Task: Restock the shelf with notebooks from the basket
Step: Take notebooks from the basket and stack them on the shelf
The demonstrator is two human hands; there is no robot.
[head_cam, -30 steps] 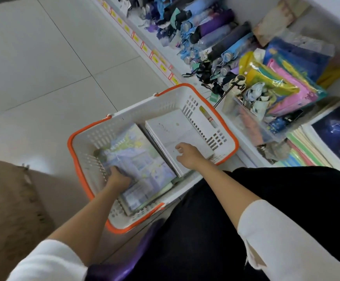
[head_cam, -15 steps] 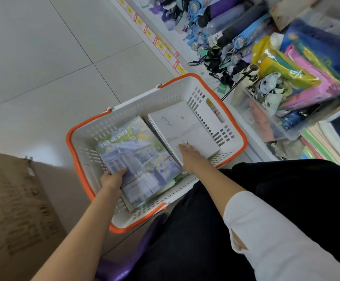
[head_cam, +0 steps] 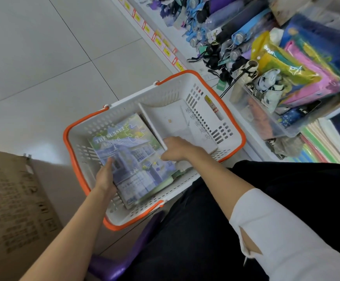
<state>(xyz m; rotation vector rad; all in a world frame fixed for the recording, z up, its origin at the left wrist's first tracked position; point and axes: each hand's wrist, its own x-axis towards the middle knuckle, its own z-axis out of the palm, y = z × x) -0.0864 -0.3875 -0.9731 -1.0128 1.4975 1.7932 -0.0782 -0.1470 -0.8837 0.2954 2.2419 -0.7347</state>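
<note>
Cloth, black and matte, covers the lap [head_cam: 205,230] at 5 o'clock. At 7 o'clock the left hand [head_cam: 105,176] grips the left edge of a glossy house-picture notebook [head_cam: 132,151], thumb on its cover. At centre the right hand [head_cam: 178,149] clasps the near edge of a plain white notebook [head_cam: 171,126], which is tilted up. These 2 sit inside the perforated white plastic basket [head_cam: 161,92] with an orange rim. At 1 o'clock the shelf [head_cam: 180,47] holds rolled umbrellas [head_cam: 236,23] and shiny packets [head_cam: 299,67].

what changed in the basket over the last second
The right hand has tipped the white notebooks up off flat, by the edge beside the illustrated notebook. The left hand keeps holding that notebook; it and the basket stayed put.
</note>
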